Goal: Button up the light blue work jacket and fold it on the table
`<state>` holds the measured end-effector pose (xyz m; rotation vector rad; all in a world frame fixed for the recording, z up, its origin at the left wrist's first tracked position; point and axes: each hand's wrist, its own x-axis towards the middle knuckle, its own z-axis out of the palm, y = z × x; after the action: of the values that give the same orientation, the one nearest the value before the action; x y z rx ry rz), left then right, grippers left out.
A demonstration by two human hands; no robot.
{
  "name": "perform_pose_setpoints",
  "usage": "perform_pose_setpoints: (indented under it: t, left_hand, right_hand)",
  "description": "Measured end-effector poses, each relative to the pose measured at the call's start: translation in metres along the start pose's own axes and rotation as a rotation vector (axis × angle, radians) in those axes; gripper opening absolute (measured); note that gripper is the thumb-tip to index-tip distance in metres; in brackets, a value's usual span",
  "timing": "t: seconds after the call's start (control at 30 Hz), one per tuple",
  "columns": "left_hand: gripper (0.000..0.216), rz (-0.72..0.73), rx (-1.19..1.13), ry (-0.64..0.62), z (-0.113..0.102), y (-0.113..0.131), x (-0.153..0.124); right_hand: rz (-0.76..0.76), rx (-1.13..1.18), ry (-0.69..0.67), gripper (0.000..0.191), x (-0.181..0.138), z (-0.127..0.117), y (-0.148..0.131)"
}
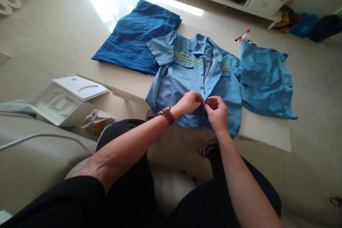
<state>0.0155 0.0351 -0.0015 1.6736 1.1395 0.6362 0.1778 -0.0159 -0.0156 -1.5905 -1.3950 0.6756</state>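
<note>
A light blue short-sleeved work shirt (181, 78) lies face up on a low white table (278, 131), its collar pointing away from me and its lower hem hanging over the near edge. Wearing a brown-strapped watch (168, 115), my left hand (191, 101) pinches the front placket from the left. From the right, my right hand (217, 112) pinches the same placket, fingertips almost meeting the left ones. Above my fingers, buttons show down the front, and the collar lies spread apart. Whether a button is between my fingers is hidden.
Dark blue folded cloth (139, 39) lies at the table's left, and a light blue garment (267, 78) at its right. Red-tipped items (243, 36) stand behind that garment. A white box (80, 87) sits left of the table. A white cabinet (263, 5) stands at the back.
</note>
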Motion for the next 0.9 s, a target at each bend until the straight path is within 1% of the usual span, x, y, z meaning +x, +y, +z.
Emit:
perform_pose_setpoints:
  t: [0.07,0.2,0.3,0.4,0.5,0.53,0.57,0.67,0.8,0.9]
  left_hand:
    - [0.022,-0.006,-0.048,-0.004,0.000,-0.002,0.002]
    - [0.018,-0.047,-0.210,-0.032,0.000,-0.005,0.007]
    - [0.015,-0.105,-0.324,-0.058,0.001,-0.004,0.009]
    - [0.003,-0.158,-0.406,-0.076,0.002,0.000,0.006]
    - [0.023,-0.183,-0.419,-0.048,0.003,0.002,0.002]
    - [0.026,-0.191,-0.412,-0.027,0.003,0.002,0.002]
    - [0.025,-0.201,-0.407,-0.012,0.004,0.001,0.002]
    - [0.014,-0.232,-0.416,0.005,0.009,-0.003,0.004]
    - [0.011,-0.242,-0.441,0.045,0.013,-0.006,0.008]
    - [0.010,-0.253,-0.468,0.065,0.013,-0.003,0.007]
  right_hand:
    - [-0.020,-0.060,-0.001,0.015,0.000,0.000,0.000]
    - [-0.071,-0.121,-0.006,0.013,-0.001,-0.001,-0.001]
    - [-0.112,-0.138,-0.010,0.012,-0.001,-0.001,-0.002]
    - [-0.120,-0.155,-0.021,0.011,-0.001,-0.002,-0.003]
    - [-0.130,-0.175,-0.030,0.008,-0.002,-0.002,-0.005]
    - [-0.132,-0.176,-0.031,0.008,-0.002,-0.002,-0.005]
    - [-0.131,-0.172,-0.030,0.008,-0.003,-0.002,-0.006]
    - [-0.119,-0.153,-0.027,0.011,-0.003,0.000,-0.008]
    - [-0.122,-0.151,-0.022,0.013,-0.004,0.000,-0.009]
    - [-0.119,-0.159,-0.007,0.014,-0.003,0.000,-0.009]
